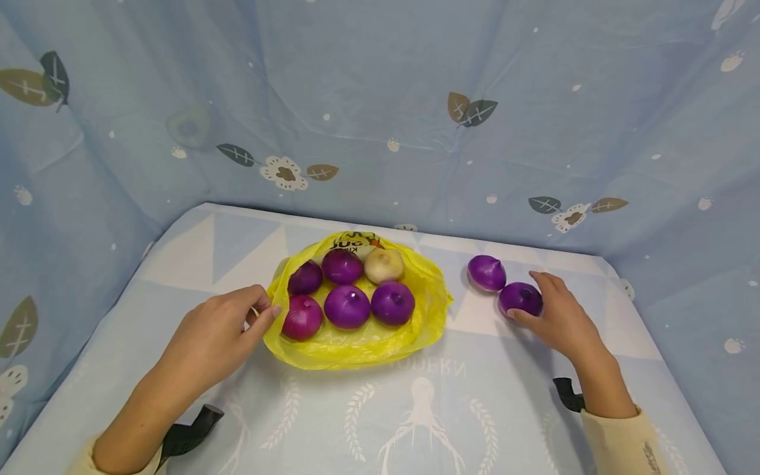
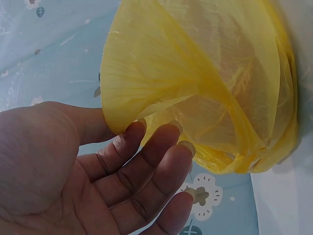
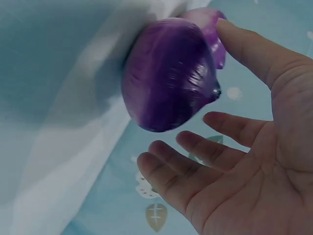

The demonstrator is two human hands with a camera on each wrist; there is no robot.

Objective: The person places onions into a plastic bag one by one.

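A yellow plastic bag (image 1: pixel 356 356) lies spread open on the table, with several purple onions (image 1: pixel 347 307), a redder onion (image 1: pixel 302 318) and a pale onion (image 1: pixel 384 266) in it. My left hand (image 1: pixel 220 330) pinches the bag's left rim between thumb and index finger; the left wrist view shows the thin film (image 2: pixel 161 63) there. To the right of the bag sit two purple onions, a nearer onion (image 1: pixel 519 298) and a farther onion (image 1: pixel 486 273). Fingers spread, my right hand (image 1: pixel 564 323) is around the nearer one. In the right wrist view, a gap shows between this onion (image 3: pixel 168 76) and the fingers.
The table (image 1: pixel 380 415) has a pale cloth with printed plant patterns. A blue patterned curtain (image 1: pixel 380 99) hangs behind it and along both sides. Black straps or mounts (image 1: pixel 192 429) sit at both wrists.
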